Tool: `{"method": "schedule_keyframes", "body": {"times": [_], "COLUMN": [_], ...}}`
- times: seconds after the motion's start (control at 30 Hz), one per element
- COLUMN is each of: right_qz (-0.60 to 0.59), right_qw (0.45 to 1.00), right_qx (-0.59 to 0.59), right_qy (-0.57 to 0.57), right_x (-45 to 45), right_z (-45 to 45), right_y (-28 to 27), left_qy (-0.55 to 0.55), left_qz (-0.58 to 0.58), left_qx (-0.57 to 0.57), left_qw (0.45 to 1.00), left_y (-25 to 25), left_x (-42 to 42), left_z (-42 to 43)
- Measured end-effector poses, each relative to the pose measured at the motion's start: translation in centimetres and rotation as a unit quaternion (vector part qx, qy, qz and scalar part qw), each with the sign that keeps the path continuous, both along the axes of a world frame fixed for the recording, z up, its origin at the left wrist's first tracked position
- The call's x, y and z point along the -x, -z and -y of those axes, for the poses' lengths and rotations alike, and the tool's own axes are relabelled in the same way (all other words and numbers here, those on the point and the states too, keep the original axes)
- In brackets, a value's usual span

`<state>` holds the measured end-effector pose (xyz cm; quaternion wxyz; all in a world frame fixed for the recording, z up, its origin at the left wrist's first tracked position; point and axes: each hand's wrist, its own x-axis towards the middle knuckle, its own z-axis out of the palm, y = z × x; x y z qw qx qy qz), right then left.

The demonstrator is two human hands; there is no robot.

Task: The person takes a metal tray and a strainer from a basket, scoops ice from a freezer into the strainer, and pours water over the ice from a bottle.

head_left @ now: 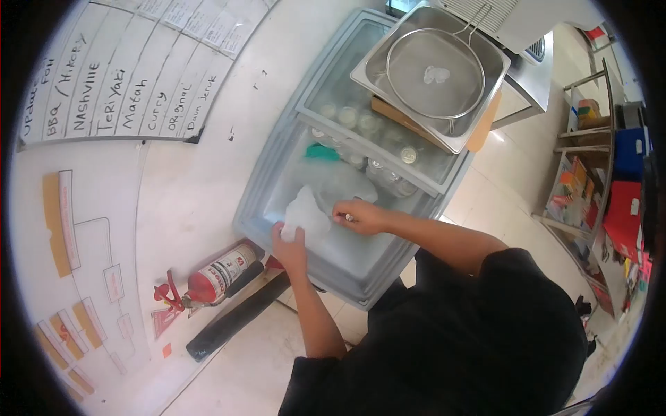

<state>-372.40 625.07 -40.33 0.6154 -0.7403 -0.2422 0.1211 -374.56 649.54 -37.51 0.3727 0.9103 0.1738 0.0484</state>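
My left hand (pixel 291 251) grips the lower side of a frosty white lump (pixel 306 216), which looks like ice; I cannot rule out a plastic bag. My right hand (pixel 359 216) is a fist just right of the lump, closed round a slim tool with a light end (pixel 348 218); the rest of the tool is hidden. Both hands are over the open near part of a grey chest freezer (pixel 333 295). Inside, beyond my hands, lie a cloudy clear plastic bag (pixel 354 182), a green item (pixel 322 152) and several round-topped containers (pixel 408 154).
On the freezer's sliding glass lid (pixel 333 83) stand a steel pan (pixel 499 59) and a wire strainer (pixel 416 87), above a brown board (pixel 485 128). A fire extinguisher (pixel 225 272) and a black tube (pixel 236 319) are left of the freezer. Shelves (pixel 586 149) stand right.
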Motion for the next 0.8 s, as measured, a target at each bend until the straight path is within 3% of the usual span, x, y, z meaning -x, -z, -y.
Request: {"method": "schedule_keyframes", "body": {"times": [0.03,0.13,0.33,0.4,0.43,0.53,0.6,0.73,0.77,0.8], "right_qz": [0.045,-0.009,-0.065,-0.036,-0.022,0.098,0.004,-0.081,-0.117,-0.153], "right_qw": [0.999,0.997,0.994,0.982,0.972,0.981,0.998,0.989,0.985,0.978], "right_qx": [0.005,-0.008,0.088,0.182,0.230,0.152,0.062,0.122,0.129,0.135], "right_qy": [-0.009,-0.075,-0.004,0.023,0.039,0.068,-0.003,-0.001,0.021,0.041], "right_x": [0.0,-0.5,-5.8,-4.8,-4.6,-1.7,0.4,7.9,9.9,11.8], "right_z": [-0.5,-3.8,-9.8,-8.4,-7.6,-5.6,-0.6,10.1,13.1,16.0], "right_y": [1.1,4.5,16.1,18.1,18.0,16.9,8.4,2.0,0.7,-0.2], "left_qy": [-0.018,-0.060,-0.114,-0.131,-0.137,-0.138,-0.090,0.007,0.061,0.093], "left_qz": [0.023,0.021,0.050,0.015,-0.003,-0.007,-0.011,0.014,0.061,0.082], "left_qx": [-0.019,-0.014,-0.011,0.047,0.078,0.103,0.107,0.112,0.027,0.035], "left_qw": [0.999,0.998,0.992,0.990,0.987,0.985,0.990,0.994,0.996,0.992], "left_y": [-0.9,-4.9,-8.9,-10.7,-11.7,-13.5,-15.8,-18.0,-19.2,-20.3], "left_x": [0.9,3.5,9.1,10.1,10.4,10.5,9.0,5.2,3.5,1.7], "left_z": [-0.5,-1.3,-3.1,-2.1,-1.5,0.8,3.7,8.3,10.3,12.5]}}
